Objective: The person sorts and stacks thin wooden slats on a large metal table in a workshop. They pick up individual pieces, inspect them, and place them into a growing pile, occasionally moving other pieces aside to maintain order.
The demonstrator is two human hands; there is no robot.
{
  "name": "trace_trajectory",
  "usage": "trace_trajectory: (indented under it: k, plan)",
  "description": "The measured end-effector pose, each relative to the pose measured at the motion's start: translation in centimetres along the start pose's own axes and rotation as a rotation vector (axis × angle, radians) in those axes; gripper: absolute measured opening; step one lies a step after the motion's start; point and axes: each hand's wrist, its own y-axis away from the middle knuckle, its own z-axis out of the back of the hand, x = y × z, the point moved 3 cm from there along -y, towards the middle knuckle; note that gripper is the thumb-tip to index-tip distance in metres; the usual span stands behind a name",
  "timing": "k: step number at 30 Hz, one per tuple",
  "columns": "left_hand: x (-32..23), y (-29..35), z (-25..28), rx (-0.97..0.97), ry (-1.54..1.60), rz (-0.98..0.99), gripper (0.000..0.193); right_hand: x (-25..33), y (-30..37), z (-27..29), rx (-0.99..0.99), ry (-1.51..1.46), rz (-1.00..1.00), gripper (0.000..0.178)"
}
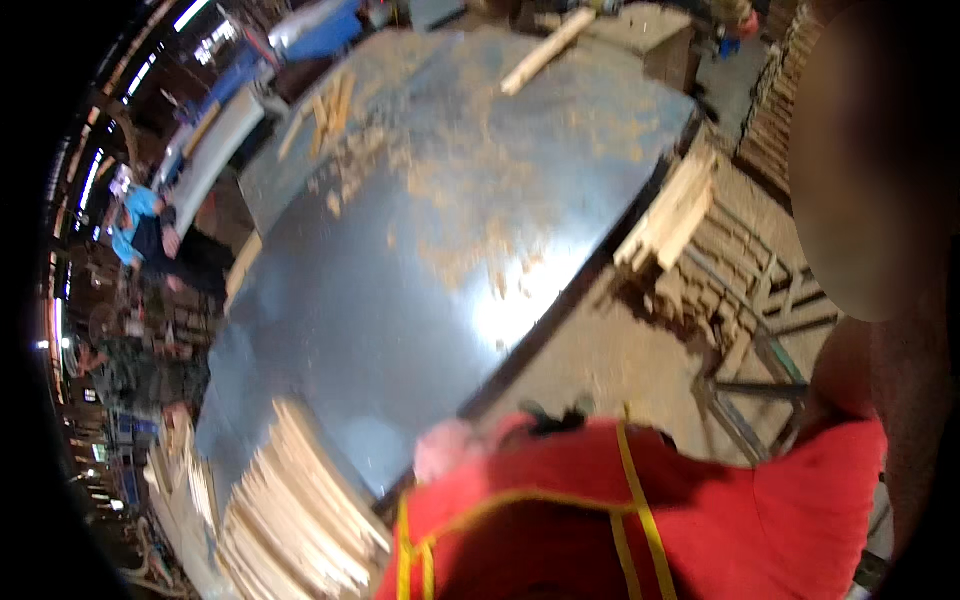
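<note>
My right arm [852, 375] is raised out of a red sleeve at the right. My right hand [850, 180] is a large blurred shape very close to the view; its fingers cannot be made out. A pale pink blurred shape [447, 450], which looks like my left hand, is at the near edge of a big grey metal-topped table [330, 310]. Its fingers do not show, and whether it holds anything is unclear. Nearest to it on the left, a stack of thin pale wooden strips [295, 505] lies at the table's near corner.
Wood shavings [440, 220] and several loose sticks [333, 110] lie on the table, with a long wooden piece [547, 52] across its far edge. Right of it, a metal rack [770, 350] stands by stacked wood strips [670, 215]. A person in blue [135, 220] is at the left.
</note>
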Motion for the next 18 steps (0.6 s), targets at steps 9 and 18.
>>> trace_trajectory:
  k: [9, 18]
  plan:
    - [4.1, -15.4, -4.8, 0.422, -0.277, -0.238, 0.032, 1.5, 3.3, 5.0, -0.092, 0.331, -0.245, 0.079]
    - [10.9, -16.3, -0.5, 0.279, -0.408, -0.129, 0.033, 1.7, -0.4, 4.2, -0.044, 0.358, 0.06, 0.089]
